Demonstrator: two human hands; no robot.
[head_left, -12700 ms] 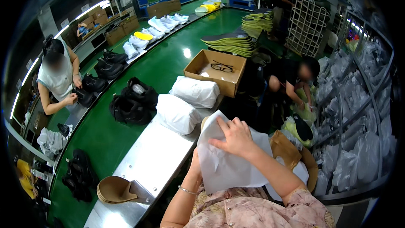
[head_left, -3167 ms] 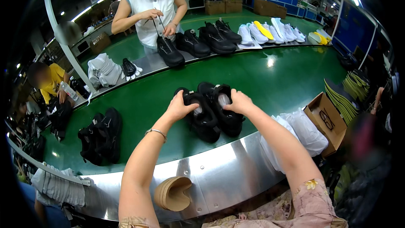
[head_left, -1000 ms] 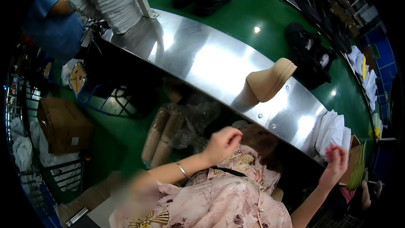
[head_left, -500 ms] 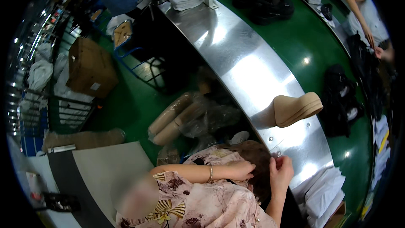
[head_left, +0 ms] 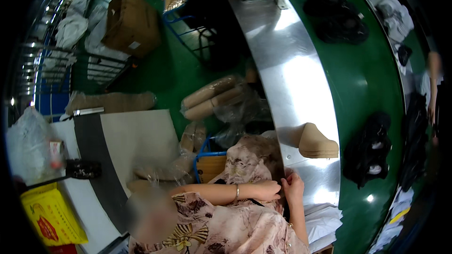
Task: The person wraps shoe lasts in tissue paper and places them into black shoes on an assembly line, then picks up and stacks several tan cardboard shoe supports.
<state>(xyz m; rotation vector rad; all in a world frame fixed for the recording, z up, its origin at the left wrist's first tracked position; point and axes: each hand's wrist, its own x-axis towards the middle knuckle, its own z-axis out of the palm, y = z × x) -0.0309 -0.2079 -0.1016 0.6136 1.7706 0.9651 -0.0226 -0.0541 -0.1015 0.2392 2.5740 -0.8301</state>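
Observation:
Over my lap, my left hand [head_left: 268,190], with a bracelet on its wrist, is closed with its fingers curled. Close beside it my right hand [head_left: 293,187] is closed too, thumb and fingers pinched toward the left one. Whatever lies between the fingertips is too small and dark to make out. Beneath them is the patterned pink cloth [head_left: 252,160] over my lap. A tan shoe-shaped piece [head_left: 318,142] with a thick layered edge stands on the curved steel bench [head_left: 301,84], beyond my right hand and apart from it.
White sheets [head_left: 322,226] are stacked by my right forearm. Tan rolls in clear plastic [head_left: 212,98] lie on the green floor. To the left are a grey-topped table [head_left: 139,134], a yellow package [head_left: 52,214] and a cardboard box [head_left: 133,26]. Black shoes [head_left: 335,16] lie past the bench.
My right hand has come down and left, close to my left hand, its fingers bent inward. The whole view has turned, showing more of the table and the yellow package on the left.

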